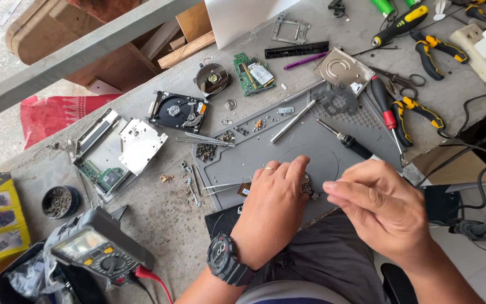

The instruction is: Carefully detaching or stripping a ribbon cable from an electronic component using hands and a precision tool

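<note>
Your left hand (274,194) pinches a small metal drive part (309,187) on the grey silicone work mat (288,149), your right hand (375,205) with fingers pressed together beside it, while the opened black hard drive (178,111) lies stripped beyond the mat.

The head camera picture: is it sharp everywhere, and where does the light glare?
In the head view, daylight is soft and even, with faint shadows under the left hand and right hand. The bare metal cover and the silver drive lid shine brightest. The grey mat is sharp; the tiny part between the fingers is too small to make out. The table edges bow slightly.
</note>
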